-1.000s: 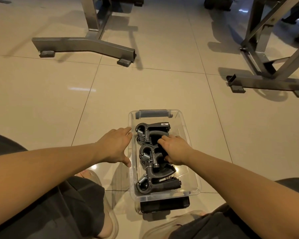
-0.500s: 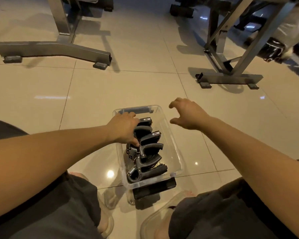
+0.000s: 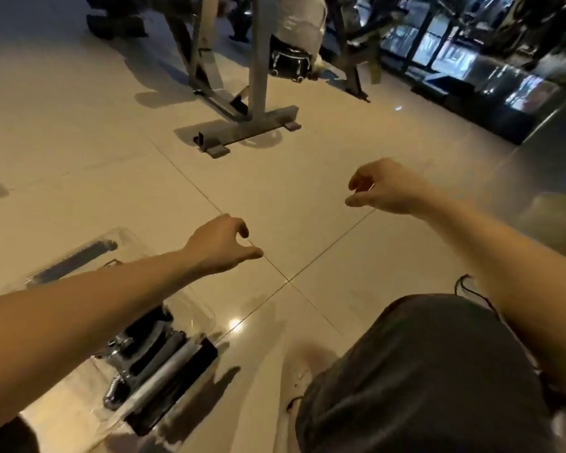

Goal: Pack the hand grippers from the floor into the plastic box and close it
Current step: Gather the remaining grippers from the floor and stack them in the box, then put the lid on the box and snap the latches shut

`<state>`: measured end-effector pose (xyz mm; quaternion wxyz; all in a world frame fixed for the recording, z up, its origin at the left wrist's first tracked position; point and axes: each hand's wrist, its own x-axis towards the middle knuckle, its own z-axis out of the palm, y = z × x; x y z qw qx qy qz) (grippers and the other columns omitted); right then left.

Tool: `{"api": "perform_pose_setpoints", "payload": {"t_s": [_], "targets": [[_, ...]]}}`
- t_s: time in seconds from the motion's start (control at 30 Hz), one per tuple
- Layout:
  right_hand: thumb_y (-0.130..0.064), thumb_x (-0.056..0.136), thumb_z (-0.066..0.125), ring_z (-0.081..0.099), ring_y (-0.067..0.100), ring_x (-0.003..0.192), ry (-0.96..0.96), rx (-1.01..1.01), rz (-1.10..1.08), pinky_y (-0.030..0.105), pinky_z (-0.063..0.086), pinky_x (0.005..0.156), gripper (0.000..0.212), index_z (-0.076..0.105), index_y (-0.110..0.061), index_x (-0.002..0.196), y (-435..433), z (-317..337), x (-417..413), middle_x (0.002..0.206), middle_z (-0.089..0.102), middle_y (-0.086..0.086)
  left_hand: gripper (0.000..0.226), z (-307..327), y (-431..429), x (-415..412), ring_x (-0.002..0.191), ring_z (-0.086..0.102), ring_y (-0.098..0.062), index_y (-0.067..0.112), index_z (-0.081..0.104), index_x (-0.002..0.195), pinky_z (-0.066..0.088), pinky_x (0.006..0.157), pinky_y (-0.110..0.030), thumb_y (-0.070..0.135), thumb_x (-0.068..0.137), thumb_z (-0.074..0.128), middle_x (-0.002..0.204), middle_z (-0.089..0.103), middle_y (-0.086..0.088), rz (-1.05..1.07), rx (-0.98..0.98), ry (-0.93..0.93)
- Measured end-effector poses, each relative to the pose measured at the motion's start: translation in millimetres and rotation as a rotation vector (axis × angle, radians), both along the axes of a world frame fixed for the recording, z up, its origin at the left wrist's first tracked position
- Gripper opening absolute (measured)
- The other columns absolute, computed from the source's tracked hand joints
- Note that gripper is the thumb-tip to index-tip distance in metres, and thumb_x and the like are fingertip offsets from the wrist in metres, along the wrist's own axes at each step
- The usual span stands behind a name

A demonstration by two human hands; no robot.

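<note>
I'm drawing both hands off the plastic box (image 3: pixel 198 305) and swinging right. My left hand (image 3: pixel 219 245) and right hand (image 3: pixel 386 188) are hovering over the floor (image 3: pixel 79 158), fingers loosely curled, gripping nothing. The hand grippers (image 3: pixel 144 351) are lying packed inside, so I'm probably seeking the lid.

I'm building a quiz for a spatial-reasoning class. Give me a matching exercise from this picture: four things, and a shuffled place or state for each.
1 left hand
2 right hand
3 hand grippers
4 metal stand

a in the plastic box
b empty, farther from the box
c upright on the far floor
d empty, nearer the box

Pairs: 1-d, 2-b, 3-a, 4-c
</note>
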<state>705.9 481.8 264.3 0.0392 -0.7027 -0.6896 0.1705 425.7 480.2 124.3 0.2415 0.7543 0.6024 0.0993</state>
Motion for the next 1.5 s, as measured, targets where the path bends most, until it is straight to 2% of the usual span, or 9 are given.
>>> {"api": "perform_pose_setpoints", "payload": {"t_s": [0.1, 0.37, 0.47, 0.67, 0.83, 0.97, 1.13, 1.3, 1.5], "targets": [[-0.036, 0.085, 0.079, 0.062, 0.015, 0.090, 0.016, -0.048, -0.141, 0.023, 0.043, 0.067, 0.031, 0.067, -0.018, 0.107, -18.0, -61.2, 67.2, 0.103, 0.068, -0.002, 0.063, -34.3, 12.0, 59.5, 0.107, 0.061, -0.018, 0.025, 0.064, 0.120, 0.053, 0.086, -0.037, 0.069, 0.075, 0.072, 0.125, 0.061, 0.003, -0.092, -0.075, -0.010], [-0.035, 0.082, 0.080, 0.063, 0.020, 0.095, 0.111, -0.297, -0.590, 0.038, 0.055, 0.088, 0.044, 0.064, -0.014, 0.117, -88.8, -230.9, 192.0, 0.108, 0.065, 0.004, 0.070, -144.8, -2.3, 206.4, 0.108, 0.061, -0.017, 0.022, 0.057, 0.133, 0.054, 0.088, -0.035, 0.064, 0.079, 0.071, 0.130, 0.061, 0.001, -0.283, -0.292, -0.085], [-0.030, 0.084, 0.079, 0.061, 0.013, 0.083, 0.154, -0.327, -0.785, 0.028, 0.052, 0.071, 0.045, 0.060, -0.014, 0.121, -126.2, -276.4, 216.3, 0.104, 0.061, 0.001, 0.072, -178.1, -19.9, 248.2, 0.110, 0.061, -0.018, 0.022, 0.056, 0.136, 0.055, 0.091, -0.038, 0.061, 0.078, 0.073, 0.130, 0.061, 0.001, -0.352, -0.385, -0.098], [-0.028, 0.089, 0.071, 0.062, 0.017, 0.086, 0.115, -0.436, -1.017, 0.039, 0.056, 0.085, 0.020, 0.055, -0.019, 0.093, -195.8, -324.9, 241.2, 0.098, 0.063, 0.001, 0.068, -224.2, -61.7, 309.5, 0.100, 0.061, -0.012, 0.023, 0.056, 0.135, 0.054, 0.092, -0.036, 0.060, 0.080, 0.073, 0.123, 0.062, 0.004, -0.559, -0.551, -0.046], [-0.034, 0.092, 0.063, 0.065, 0.018, 0.085, 0.098, -0.632, -1.119, 0.038, 0.056, 0.087, 0.015, 0.061, -0.019, 0.093, -248.0, -348.4, 239.9, 0.092, 0.066, 0.003, 0.064, -249.0, -99.4, 349.3, 0.107, 0.063, -0.018, 0.015, 0.056, 0.137, 0.052, 0.098, -0.035, 0.047, 0.084, 0.076, 0.129, 0.065, -0.002, -0.666, -0.779, -0.048], [-0.030, 0.090, 0.070, 0.064, 0.015, 0.083, 0.190, -0.567, -1.153, 0.027, 0.052, 0.064, 0.021, 0.053, -0.022, 0.101, -279.6, -356.9, 227.6, 0.095, 0.063, 0.001, 0.060, -263.7, -134.4, 368.4, 0.095, 0.067, -0.019, 0.012, 0.052, 0.137, 0.057, 0.087, -0.033, 0.032, 0.086, 0.077, 0.118, 0.065, -0.007, -0.593, -0.984, -0.101], [-0.034, 0.086, 0.075, 0.063, 0.014, 0.088, 0.221, -0.446, -1.077, 0.032, 0.058, 0.073, 0.034, 0.050, -0.026, 0.108, -274.3, -360.1, 206.7, 0.099, 0.061, -0.003, 0.036, -269.3, -161.2, 372.1, 0.091, 0.068, -0.022, 0.018, 0.055, 0.113, 0.059, 0.087, -0.042, 0.025, 0.085, 0.077, 0.103, 0.065, -0.005, -0.495, -0.859, -0.034], [-0.031, 0.086, 0.075, 0.064, 0.016, 0.090, 0.217, -0.431, -1.046, 0.037, 0.059, 0.081, 0.037, 0.053, -0.023, 0.114, -267.0, -352.0, 202.2, 0.101, 0.063, -0.001, 0.024, -255.8, -153.3, 362.8, 0.090, 0.063, -0.018, 0.020, 0.058, 0.115, 0.058, 0.085, -0.036, 0.021, 0.092, 0.066, 0.105, 0.063, 0.000, -0.523, -0.668, -0.082], [-0.032, 0.086, 0.073, 0.062, 0.018, 0.097, 0.190, -0.258, -1.004, 0.039, 0.056, 0.086, 0.048, 0.053, -0.022, 0.128, -234.7, -323.7, 198.8, 0.110, 0.062, 0.000, 0.033, -219.7, -82.3, 335.6, 0.081, 0.072, -0.023, 0.020, 0.062, 0.122, 0.062, 0.079, -0.042, 0.013, 0.090, 0.060, 0.101, 0.070, -0.005, -0.441, -0.544, -0.170]]}}
